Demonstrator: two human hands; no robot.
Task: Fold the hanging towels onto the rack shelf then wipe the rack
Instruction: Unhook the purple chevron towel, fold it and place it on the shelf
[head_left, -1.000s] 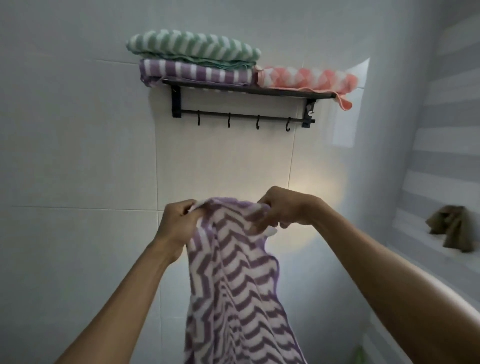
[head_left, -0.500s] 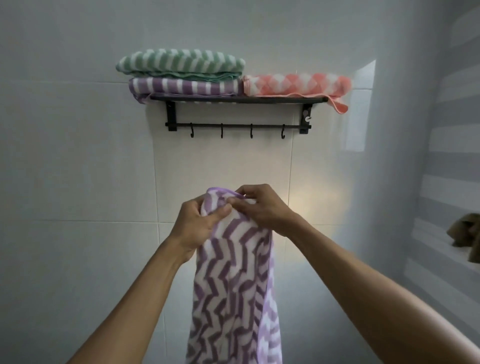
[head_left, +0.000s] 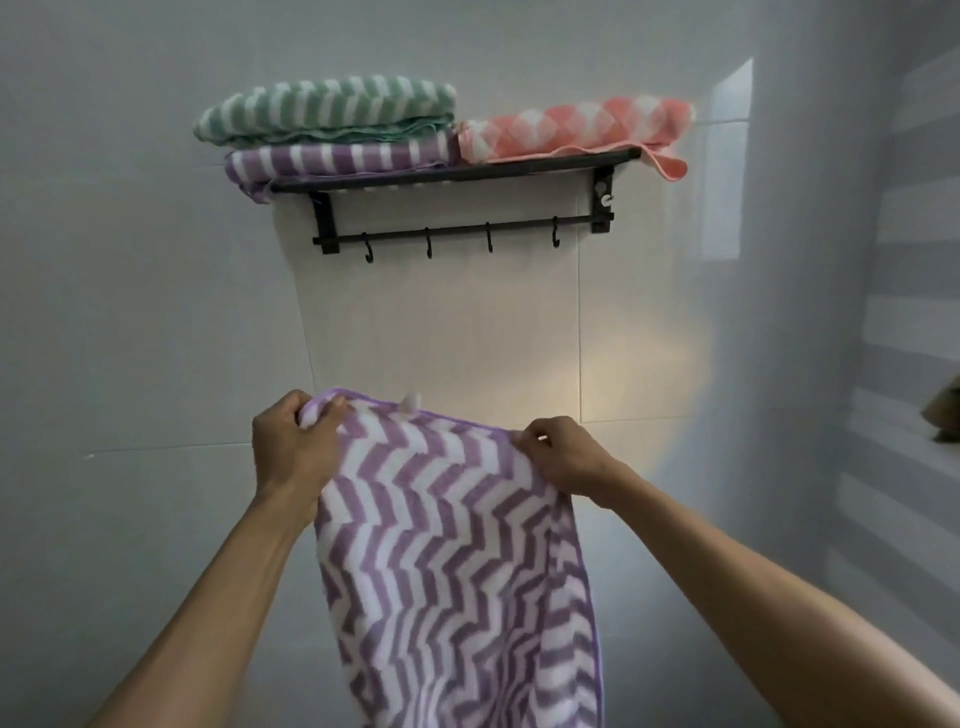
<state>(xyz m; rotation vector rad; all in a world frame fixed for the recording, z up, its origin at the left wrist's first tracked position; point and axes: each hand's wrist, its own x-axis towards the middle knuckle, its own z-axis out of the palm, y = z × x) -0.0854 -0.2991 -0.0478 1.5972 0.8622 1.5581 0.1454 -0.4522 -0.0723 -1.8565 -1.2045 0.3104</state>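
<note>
Both grips pinch the purple towel (head_left: 452, 561)'s level top edge; length hangs down.

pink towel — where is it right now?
Head view, upper right: the folded pink towel lies on the right end of the black rack shelf, beside the stacked green towel and purple striped towel.

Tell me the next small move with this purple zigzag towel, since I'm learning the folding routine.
Probably bring the two top corners together to halve it: the left hand and right hand hold the purple zigzag towel spread open, hanging unfolded below the rack.
</note>
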